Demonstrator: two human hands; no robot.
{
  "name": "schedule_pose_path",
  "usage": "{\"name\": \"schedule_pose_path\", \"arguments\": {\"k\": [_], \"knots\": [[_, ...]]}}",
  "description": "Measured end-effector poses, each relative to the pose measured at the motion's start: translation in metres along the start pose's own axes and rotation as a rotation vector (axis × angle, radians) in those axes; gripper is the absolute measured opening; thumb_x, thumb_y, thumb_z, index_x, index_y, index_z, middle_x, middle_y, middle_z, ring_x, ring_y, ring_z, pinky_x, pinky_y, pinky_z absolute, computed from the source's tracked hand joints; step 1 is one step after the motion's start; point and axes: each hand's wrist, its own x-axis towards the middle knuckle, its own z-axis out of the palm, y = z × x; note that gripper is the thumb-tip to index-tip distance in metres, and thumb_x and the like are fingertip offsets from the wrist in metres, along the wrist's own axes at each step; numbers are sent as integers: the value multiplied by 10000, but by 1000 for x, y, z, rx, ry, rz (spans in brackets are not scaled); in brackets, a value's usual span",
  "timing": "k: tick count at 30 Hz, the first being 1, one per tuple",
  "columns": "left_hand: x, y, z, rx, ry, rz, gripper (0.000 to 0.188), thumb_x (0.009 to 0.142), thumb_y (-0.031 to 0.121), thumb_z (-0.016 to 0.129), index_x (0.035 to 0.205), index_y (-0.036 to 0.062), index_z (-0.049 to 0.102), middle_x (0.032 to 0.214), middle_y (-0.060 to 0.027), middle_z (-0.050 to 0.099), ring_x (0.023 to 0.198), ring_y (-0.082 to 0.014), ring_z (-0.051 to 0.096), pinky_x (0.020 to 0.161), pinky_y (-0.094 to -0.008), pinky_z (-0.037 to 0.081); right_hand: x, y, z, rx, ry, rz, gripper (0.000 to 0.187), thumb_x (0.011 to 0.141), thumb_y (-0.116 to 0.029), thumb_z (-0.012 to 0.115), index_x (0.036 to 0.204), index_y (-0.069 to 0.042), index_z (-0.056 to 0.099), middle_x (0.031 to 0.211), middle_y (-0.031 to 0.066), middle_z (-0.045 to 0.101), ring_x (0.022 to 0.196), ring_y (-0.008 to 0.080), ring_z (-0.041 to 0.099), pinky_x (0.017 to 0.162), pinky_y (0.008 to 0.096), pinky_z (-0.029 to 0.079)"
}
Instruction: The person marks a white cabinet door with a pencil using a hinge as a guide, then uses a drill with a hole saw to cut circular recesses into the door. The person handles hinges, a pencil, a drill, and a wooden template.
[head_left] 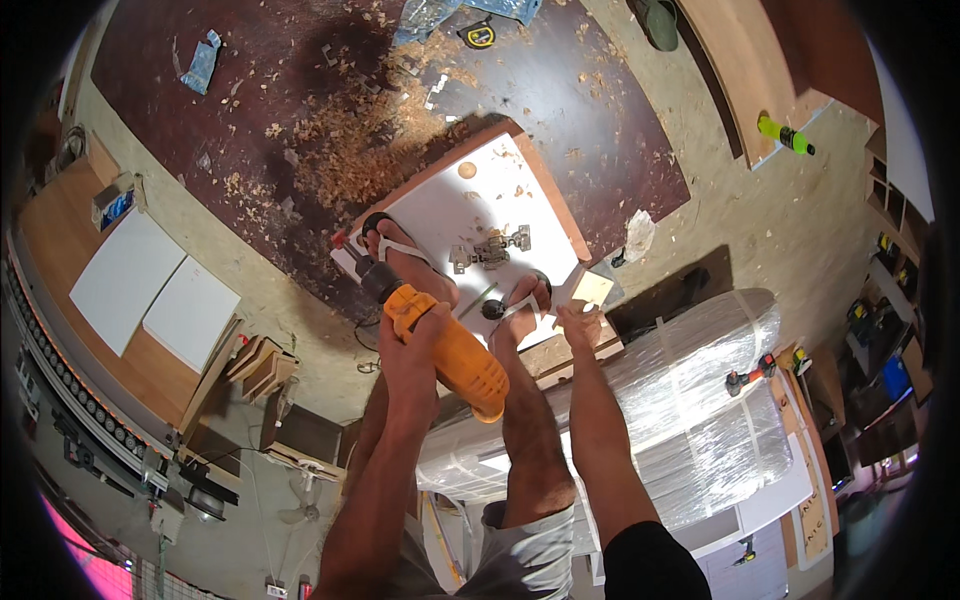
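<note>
My left hand [418,335] is wrapped round an orange power drill [465,370]. The drill's dark chuck [376,280] points to the far left, over the corner of a white panel [490,185] with wood-coloured edges. My right hand [580,325] is at the panel's near right edge, fingers curled; what they hold, if anything, is hidden. Beside it lies a pale yellow piece [592,289]. Several metal hinges [490,250] lie in the middle of the panel, between my sandalled feet. A small round wooden disc [467,170] is farther up the panel.
Wood shavings [350,160] cover the dark red sheet [150,60] beyond the panel. A tape measure [480,36] lies at the far side. Plastic-wrapped boards [690,400] stand at the near right. White boards [140,275] rest on a bench at the left. A green bottle [785,133] is at the far right.
</note>
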Motion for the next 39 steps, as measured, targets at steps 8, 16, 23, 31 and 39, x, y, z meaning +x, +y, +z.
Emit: {"name": "schedule_pose_path", "arguments": {"k": [8, 16, 23, 31, 39], "knots": [[-11, -13, 21, 134, -95, -1, 492, 974, 148, 837, 1379, 42, 579, 1199, -52, 666, 1047, -152, 696, 936, -343, 602, 4, 2, 20, 30, -107, -81, 1020, 842, -560, 862, 1488, 58, 372, 1342, 384, 691, 1286, 531, 691, 1125, 538, 554], [-10, -15, 26, 155, -145, -40, 452, 966, 165, 837, 1338, 50, 605, 1124, -50, 678, 982, -147, 705, 876, -336, 610, -5, 21, 1, -269, -207, -92, 1023, 879, -633, 800, 1572, -9, 380, 1354, 344, 715, 1262, 533, 702, 1096, 586, 554], [38, -1, 32, 76, -366, -279, 371, 1016, 333, 763, 1245, 62, 657, 964, -37, 682, 817, -156, 695, 746, -335, 600, -166, -82, -112, 810, -1082, -260, 841, 1122, -624, 576, 1735, -91, 358, 1560, 134, 621, 1461, 294, 582, 1173, 426, 488], [108, -10, 77, -161, -528, -369, 337, 1060, 428, 673, 1145, 103, 646, 948, -22, 676, 821, -149, 694, 758, -314, 581, -255, -216, -149, 530, -385, -637, 1037, 934, -226, 880, 1724, -55, 231, 1467, 166, 599, 1279, 246, 662, 1041, 386, 579], [142, 1, 93, -200, -458, -427, 401, 1023, 456, 707, 1140, 76, 652, 945, -44, 699, 786, -171, 711, 725, -341, 588, -230, -263, -136, 569, -390, -534, 892, 850, 10, 799, 1608, -98, 344, 1220, 126, 678, 972, 179, 734, 752, 296, 638]]}}
